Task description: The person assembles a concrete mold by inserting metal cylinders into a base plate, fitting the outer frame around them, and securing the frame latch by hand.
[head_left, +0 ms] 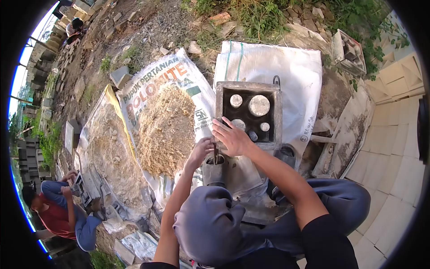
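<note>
A square mold box (219, 101) with a thick grey rim lies on a white sack. Several round, pale-topped cylinders (259, 106) stand inside its dark interior. My right hand (230, 138) rests over the box's near left corner, fingers stretched out and partly covering the inside. Beside that corner, my left hand (201, 150) has its fingers bent at a metal loop (216, 154) hanging from the box's side. A similar metal loop (276, 81) sticks out at the far right corner.
Sandy powder (165, 130) is heaped on a printed sack (182, 60) to the left. Another white sack (298, 67) lies under the box. A seated person (58, 206) works at lower left. Pale tiles (389, 166) line the right, near a second box (349, 51).
</note>
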A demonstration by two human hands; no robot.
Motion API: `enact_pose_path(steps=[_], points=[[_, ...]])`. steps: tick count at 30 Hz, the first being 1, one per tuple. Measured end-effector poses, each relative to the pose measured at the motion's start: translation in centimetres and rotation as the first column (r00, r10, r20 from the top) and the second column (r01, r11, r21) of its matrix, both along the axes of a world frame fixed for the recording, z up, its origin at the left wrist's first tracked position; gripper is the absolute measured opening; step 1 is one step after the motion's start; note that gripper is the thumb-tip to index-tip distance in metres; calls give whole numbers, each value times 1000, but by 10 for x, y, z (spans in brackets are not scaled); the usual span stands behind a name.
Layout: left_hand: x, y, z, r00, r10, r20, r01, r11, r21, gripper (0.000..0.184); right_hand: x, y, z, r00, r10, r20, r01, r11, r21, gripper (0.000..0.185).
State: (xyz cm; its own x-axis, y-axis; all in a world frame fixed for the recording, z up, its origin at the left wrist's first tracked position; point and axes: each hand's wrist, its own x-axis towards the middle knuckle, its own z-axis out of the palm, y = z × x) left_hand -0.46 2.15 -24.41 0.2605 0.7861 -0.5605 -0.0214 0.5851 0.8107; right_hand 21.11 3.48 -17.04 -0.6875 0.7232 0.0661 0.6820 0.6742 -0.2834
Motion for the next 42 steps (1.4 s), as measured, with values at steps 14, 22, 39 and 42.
enact_pose_path(steps=[14,22,39,42], points=[[33,-33,21,644,42,-763,375,853,363,31,-6,-4,2,1000,-2,-7,2,996,90,72],[19,-15,0,935,-353,-21,350,932,-98,24,-4,-3,1,999,0,51,-3,998,68,74],[29,-29,0,609,142,-781,508,686,521,53,-5,-3,-2,1000,-3,10,2,996,88,75],[21,-14,-6,868,-266,-419,279,960,-32,40,-4,-4,1,1000,6,25,-8,996,90,75]])
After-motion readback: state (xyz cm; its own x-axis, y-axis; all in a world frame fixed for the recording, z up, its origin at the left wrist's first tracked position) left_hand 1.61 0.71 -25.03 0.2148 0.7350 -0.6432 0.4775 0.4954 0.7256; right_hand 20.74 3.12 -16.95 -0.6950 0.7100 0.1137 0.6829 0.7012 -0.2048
